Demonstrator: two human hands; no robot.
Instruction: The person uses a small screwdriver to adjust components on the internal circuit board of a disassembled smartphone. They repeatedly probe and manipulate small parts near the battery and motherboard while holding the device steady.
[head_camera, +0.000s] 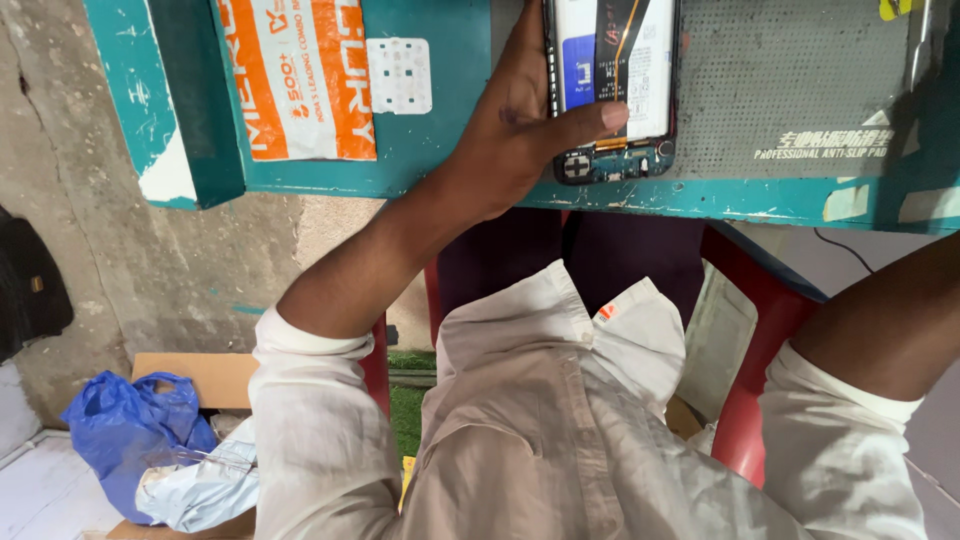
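A teal workbench (440, 150) carries a grey perforated anti-slip mat (790, 80), and on the mat's left part lies an opened phone (610, 90), back off. The left hand (520, 130) clasps the phone's left edge, thumb across its lower end. The right forearm shows; its hand is out of view.
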